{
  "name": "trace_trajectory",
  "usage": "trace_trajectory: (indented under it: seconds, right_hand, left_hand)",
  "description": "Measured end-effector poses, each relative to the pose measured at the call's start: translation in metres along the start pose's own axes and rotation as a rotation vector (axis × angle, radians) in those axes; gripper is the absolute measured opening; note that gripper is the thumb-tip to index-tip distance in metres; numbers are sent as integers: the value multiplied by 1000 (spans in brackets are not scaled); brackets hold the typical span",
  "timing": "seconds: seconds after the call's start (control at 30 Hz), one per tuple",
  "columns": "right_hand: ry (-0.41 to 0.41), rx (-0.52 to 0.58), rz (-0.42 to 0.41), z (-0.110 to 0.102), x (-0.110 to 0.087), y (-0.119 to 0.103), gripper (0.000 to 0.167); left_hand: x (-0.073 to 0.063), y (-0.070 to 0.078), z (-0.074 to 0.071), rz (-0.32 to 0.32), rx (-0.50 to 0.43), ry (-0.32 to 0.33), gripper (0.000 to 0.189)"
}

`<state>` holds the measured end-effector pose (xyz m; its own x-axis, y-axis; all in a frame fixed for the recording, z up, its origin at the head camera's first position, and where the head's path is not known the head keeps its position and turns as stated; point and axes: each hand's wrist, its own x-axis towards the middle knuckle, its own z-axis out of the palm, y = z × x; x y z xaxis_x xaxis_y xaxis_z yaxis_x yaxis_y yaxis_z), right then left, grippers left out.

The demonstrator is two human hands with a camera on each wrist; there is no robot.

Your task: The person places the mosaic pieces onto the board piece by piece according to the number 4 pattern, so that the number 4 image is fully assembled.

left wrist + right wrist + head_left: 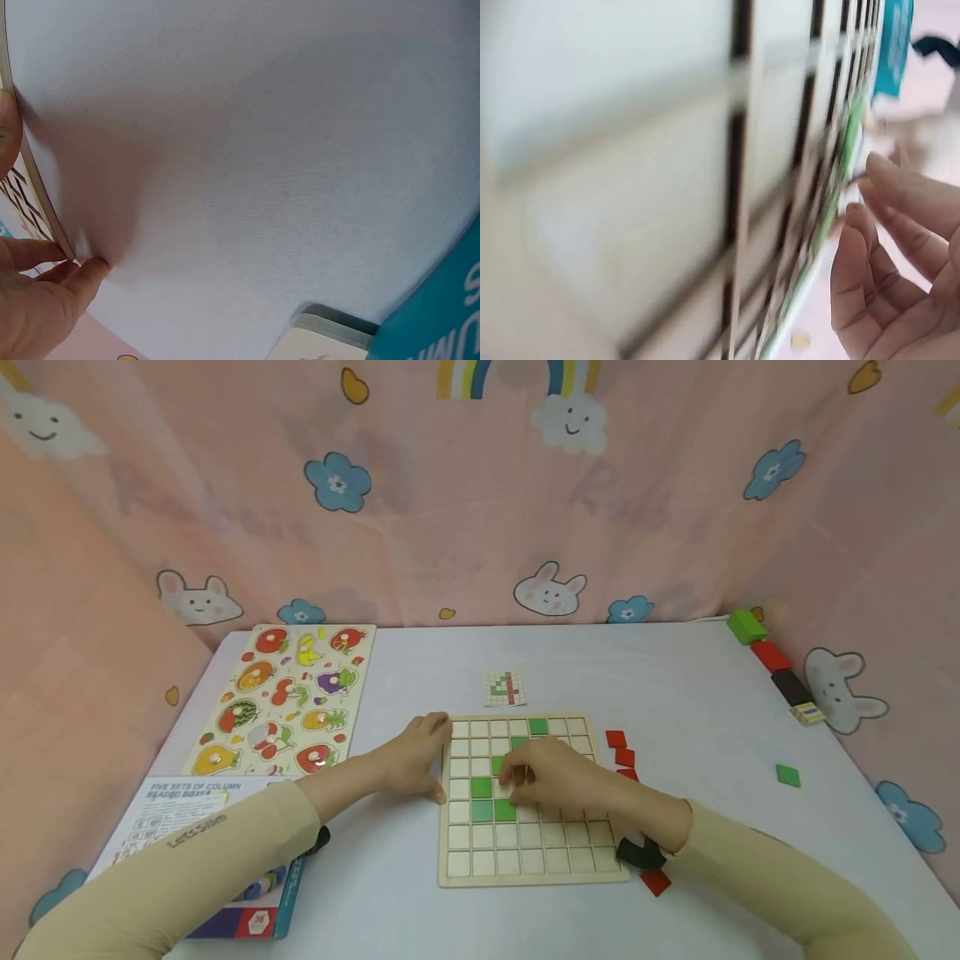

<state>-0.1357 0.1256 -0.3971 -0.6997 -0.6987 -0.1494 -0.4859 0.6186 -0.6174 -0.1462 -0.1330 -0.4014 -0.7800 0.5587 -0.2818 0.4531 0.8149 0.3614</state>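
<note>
A square wooden grid board (553, 861) lies on the white table with several green tiles (482, 811) set in its cells, some in a slanting line. My left hand (411, 758) holds the board at its upper left, the thumb on the left edge and bent fingertips around the corner; the left wrist view shows these fingers (37, 300) too. My right hand (558, 777) is low over the board's middle, thumb and fingers pinched together. Between its fingertips in the right wrist view (900, 247) shows a thin edge, like a small tile's, its colour unclear.
A small pattern card (505, 689) lies behind the board. Several red tiles (616, 739) are along its right side, and a green tile (787, 775) lies farther right. Coloured blocks (770, 657) line the right back edge. A fruit puzzle (281, 702) and a box (258, 920) occupy the left.
</note>
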Motion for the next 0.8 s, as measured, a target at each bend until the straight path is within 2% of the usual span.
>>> trace_trajectory:
  seconds: [0.17, 0.33, 0.5, 0.63, 0.73, 0.8]
  right_hand:
    - [78, 13, 34, -32, -10, 27, 12]
    - [131, 20, 140, -68, -37, 65, 21]
    - [184, -21, 245, -103, -79, 107, 30]
    - [196, -52, 339, -127, -118, 145, 33]
    - [168, -63, 400, -139, -148, 173, 34]
    - [119, -56, 441, -143, -165, 188, 35]
  left_hand:
    - [1, 2, -1, -9, 3, -3, 113]
    - [1, 1, 1, -19, -9, -6, 112]
    - [2, 1, 2, -27, -9, -12, 113]
    - [2, 1, 1, -22, 1, -7, 112]
    - [2, 2, 0, -22, -2, -7, 112]
    - [2, 2, 0, -23, -9, -6, 111]
